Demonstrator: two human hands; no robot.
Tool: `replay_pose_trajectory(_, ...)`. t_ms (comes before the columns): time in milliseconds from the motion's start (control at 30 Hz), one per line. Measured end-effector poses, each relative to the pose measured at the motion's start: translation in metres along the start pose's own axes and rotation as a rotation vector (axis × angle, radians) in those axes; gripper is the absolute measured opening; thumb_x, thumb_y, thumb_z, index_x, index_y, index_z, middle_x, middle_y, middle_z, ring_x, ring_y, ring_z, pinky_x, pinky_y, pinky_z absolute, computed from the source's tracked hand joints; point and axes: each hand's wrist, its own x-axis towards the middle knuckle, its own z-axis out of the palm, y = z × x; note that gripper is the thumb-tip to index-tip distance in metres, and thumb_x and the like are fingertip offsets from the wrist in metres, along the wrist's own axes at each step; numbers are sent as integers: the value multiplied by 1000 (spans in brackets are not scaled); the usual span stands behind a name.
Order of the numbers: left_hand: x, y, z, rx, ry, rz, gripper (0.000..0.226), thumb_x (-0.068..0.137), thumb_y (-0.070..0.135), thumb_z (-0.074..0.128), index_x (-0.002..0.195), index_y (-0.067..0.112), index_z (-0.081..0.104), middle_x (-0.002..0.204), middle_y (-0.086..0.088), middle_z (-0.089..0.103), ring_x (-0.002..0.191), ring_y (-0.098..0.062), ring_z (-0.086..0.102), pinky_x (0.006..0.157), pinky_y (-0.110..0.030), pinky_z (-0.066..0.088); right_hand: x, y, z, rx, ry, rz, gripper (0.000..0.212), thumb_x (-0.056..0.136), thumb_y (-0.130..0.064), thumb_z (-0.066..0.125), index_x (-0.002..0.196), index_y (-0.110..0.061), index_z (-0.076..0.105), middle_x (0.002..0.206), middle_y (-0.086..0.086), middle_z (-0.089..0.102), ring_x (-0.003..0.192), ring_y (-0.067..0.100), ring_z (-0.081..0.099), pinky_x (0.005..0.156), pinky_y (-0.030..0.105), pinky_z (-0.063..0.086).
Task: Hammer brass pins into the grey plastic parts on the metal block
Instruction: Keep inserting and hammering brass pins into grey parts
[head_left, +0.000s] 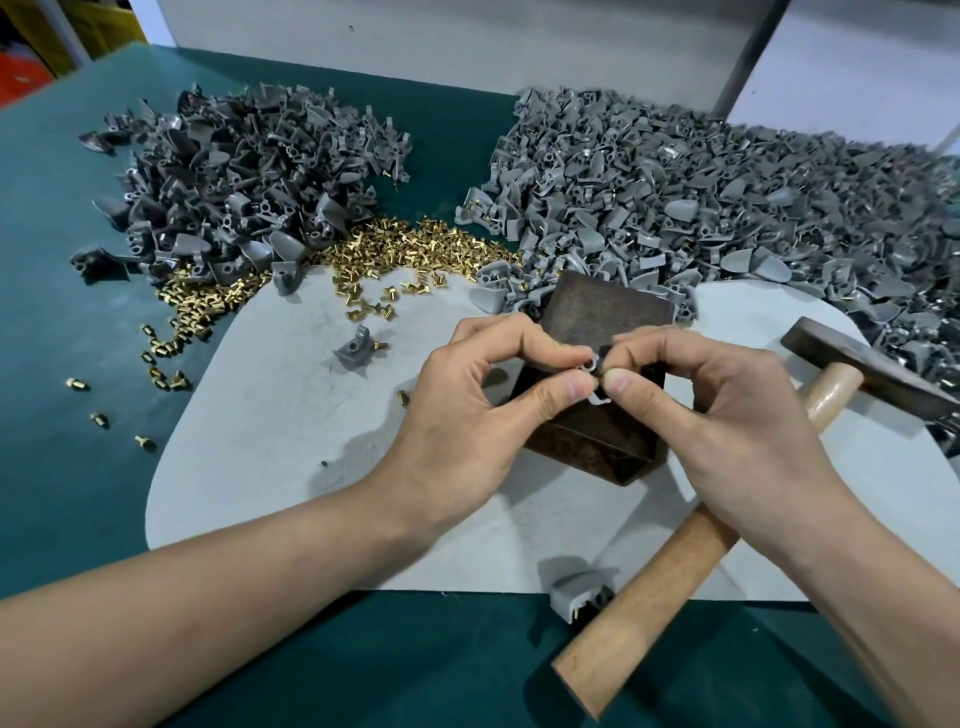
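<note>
A rusty metal block stands on a grey mat in the middle of the table. Over it, my left hand and my right hand meet fingertip to fingertip. Between them they pinch one small grey plastic part; a brass pin seems to sit at my right thumb, mostly hidden. A heap of loose brass pins lies behind the mat. The wooden-handled hammer lies on the mat under my right wrist, with its steel head at the right.
A pile of darker grey parts fills the back left and a larger pile of grey parts the back right. Single parts lie on the mat and at its front edge. Stray pins dot the green tabletop.
</note>
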Motion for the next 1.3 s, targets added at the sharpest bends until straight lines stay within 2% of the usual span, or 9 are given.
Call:
replay_pose_trajectory(67, 0, -1, 0, 4, 0, -11, 10, 74, 33, 72, 84, 34, 73, 94, 21, 65, 106, -4, 55, 92, -25, 43, 2, -1, -4, 29, -39, -18, 15, 82, -9, 67, 73, -21, 69, 86, -2, 68, 90, 11, 61, 80, 12, 44)
replay_pose_trajectory(133, 0, -1, 0, 2, -1, -26, 12, 74, 35, 71, 86, 35, 72, 96, 22, 63, 107, -4, 56, 90, -30, 45, 3, -1, -7, 65, -68, -31, 18, 82, -4, 67, 73, -20, 70, 88, 0, 69, 90, 13, 62, 81, 12, 44)
replay_pose_trajectory(400, 0, -1, 0, 28, -9, -13, 12, 76, 37, 72, 88, 36, 71, 94, 25, 63, 107, -6, 56, 90, -28, 43, 5, 1, -8, 76, -87, -36, 12, 80, -6, 69, 75, -17, 68, 87, 4, 68, 87, 20, 62, 80, 19, 47)
replay_pose_trajectory(700, 0, -2, 0, 27, -17, -15, 12, 74, 35, 71, 85, 41, 71, 95, 24, 60, 108, -5, 54, 89, -27, 44, 5, 4, -6, 79, -50, -51, 17, 78, -8, 72, 70, -22, 67, 85, 6, 67, 88, 22, 62, 79, 20, 46)
replay_pose_trajectory(800, 0, -2, 1, 26, -19, -13, 11, 75, 35, 72, 84, 41, 71, 95, 22, 60, 107, -7, 55, 92, -32, 46, 5, 4, -5, 98, -36, -39, 9, 73, -15, 69, 68, -23, 66, 84, 6, 67, 87, 20, 61, 78, 19, 45)
replay_pose_trajectory(967, 1, -1, 1, 27, -4, -21, 8, 76, 34, 72, 84, 34, 70, 96, 12, 63, 105, -12, 57, 95, -44, 47, 4, 5, -7, 81, -39, -18, 21, 77, -1, 72, 68, -19, 65, 84, 7, 67, 98, 5, 62, 88, 18, 44)
replay_pose_trajectory(1033, 1, 0, 1, 16, -9, -27, 8, 76, 33, 72, 84, 33, 71, 97, 10, 64, 107, -15, 57, 95, -49, 48, 4, 5, -7, 107, -23, -23, 21, 77, -1, 71, 68, -20, 66, 83, 7, 67, 94, 9, 63, 86, 16, 44)
replay_pose_trajectory(1133, 0, 1, 1, 33, -8, -22, 9, 76, 34, 72, 85, 34, 71, 95, 16, 64, 106, -12, 57, 96, -47, 47, 4, 5, -5, 117, -10, -29, 19, 77, -5, 72, 69, -22, 68, 85, 5, 68, 91, 18, 63, 79, 12, 45)
replay_pose_trajectory(1300, 1, -1, 0, 41, -7, -15, 9, 76, 35, 71, 85, 36, 70, 95, 15, 64, 106, -10, 57, 95, -40, 47, 5, 6, -5, 111, -20, -21, 4, 71, -24, 72, 72, -20, 70, 85, 4, 69, 91, 12, 63, 84, 16, 45)
